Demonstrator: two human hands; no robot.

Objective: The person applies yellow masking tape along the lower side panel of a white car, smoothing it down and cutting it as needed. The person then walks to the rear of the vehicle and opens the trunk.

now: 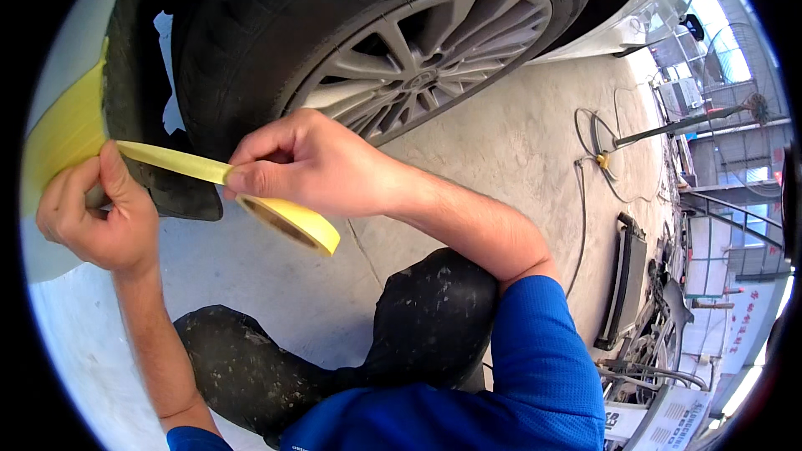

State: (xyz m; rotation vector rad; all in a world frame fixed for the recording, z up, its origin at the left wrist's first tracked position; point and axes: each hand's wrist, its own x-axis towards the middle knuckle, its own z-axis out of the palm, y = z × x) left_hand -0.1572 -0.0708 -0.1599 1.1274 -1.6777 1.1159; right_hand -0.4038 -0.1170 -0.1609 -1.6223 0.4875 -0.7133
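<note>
A roll of yellow masking tape (313, 230) hangs below my right hand (322, 165), whose thumb and fingers pinch the strip close to the roll. From there the pulled-out strip (171, 161) runs left to my left hand (104, 209). My left thumb and curled fingers close on the strip's end, against the car's pale body panel (63, 263). Yellow tape (71, 121) covers that panel's edge along the wheel arch, just above my left hand. Behind both hands stands the car's wheel, a black tyre (242, 58) around a silver multi-spoke rim (422, 79).
My knees in dark, stained trousers (434, 309) are bent beneath my arms. On the concrete floor (493, 150) to the right lie a hose (582, 217) and a long dark radiator-like part (622, 280). Several metal parts (664, 317) are piled farther right.
</note>
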